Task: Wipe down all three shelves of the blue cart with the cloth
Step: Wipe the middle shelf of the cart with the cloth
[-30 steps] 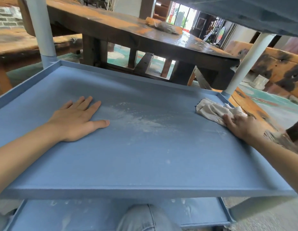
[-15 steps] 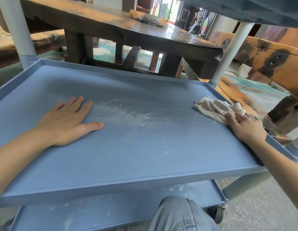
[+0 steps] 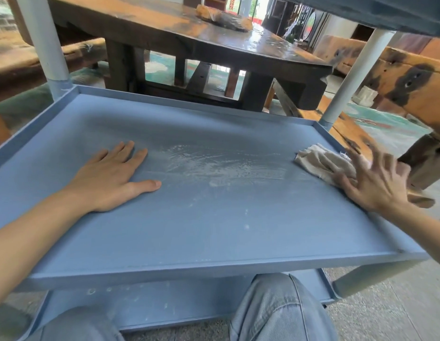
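Since half a second ago my right hand has spread its fingers wide, now blurred, pressing the beige cloth flat rather than gripping it, at the right edge of the blue cart's middle shelf. Left hand lies palm down, fingers extended, holding nothing. White residue streaks the shelf between both hands.

Bright daylight from behind, motion-blurred right hand, wide-angle edge bending.
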The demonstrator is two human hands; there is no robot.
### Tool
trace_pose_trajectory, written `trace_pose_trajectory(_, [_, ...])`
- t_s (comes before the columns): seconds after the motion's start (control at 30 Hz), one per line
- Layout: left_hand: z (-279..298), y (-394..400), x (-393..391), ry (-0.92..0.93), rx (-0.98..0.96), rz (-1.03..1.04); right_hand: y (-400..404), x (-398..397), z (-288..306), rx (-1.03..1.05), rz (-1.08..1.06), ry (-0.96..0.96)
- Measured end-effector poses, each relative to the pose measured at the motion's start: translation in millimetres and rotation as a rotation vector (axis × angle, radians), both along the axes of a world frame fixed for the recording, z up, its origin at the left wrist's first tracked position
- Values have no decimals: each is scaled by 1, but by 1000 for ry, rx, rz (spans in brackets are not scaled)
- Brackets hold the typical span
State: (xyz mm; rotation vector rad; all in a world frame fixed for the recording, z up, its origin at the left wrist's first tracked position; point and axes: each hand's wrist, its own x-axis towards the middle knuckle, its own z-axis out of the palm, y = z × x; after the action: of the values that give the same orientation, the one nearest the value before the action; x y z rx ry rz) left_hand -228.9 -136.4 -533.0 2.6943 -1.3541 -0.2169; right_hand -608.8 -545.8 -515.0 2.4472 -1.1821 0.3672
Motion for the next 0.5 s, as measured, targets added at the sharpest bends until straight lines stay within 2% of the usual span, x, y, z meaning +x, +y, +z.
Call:
trace_pose_trajectory(0.07, [-1, 0, 2, -3, -6, 5, -14, 4, 12, 49, 333, 176])
trace_pose_trajectory(0.13, [-1, 0, 2, 5, -2, -1, -22, 13, 14, 197, 445, 201])
trace_pose_trajectory(0.2, [-2, 2, 2, 28, -8, 8, -29, 24, 9, 356, 401, 95])
trace_pose_trajectory(0.27, [-2, 1, 2, 38, -7, 11, -33, 33, 4, 431, 290, 61])
trace_pose_trajectory(0.43, [0, -1, 0, 26, 1, 9, -20, 44, 6, 423, 182, 108])
trace_pose_trajectory(0.5, [0, -1, -1, 19, 8, 6, -13, 60, 4, 429, -23, 41])
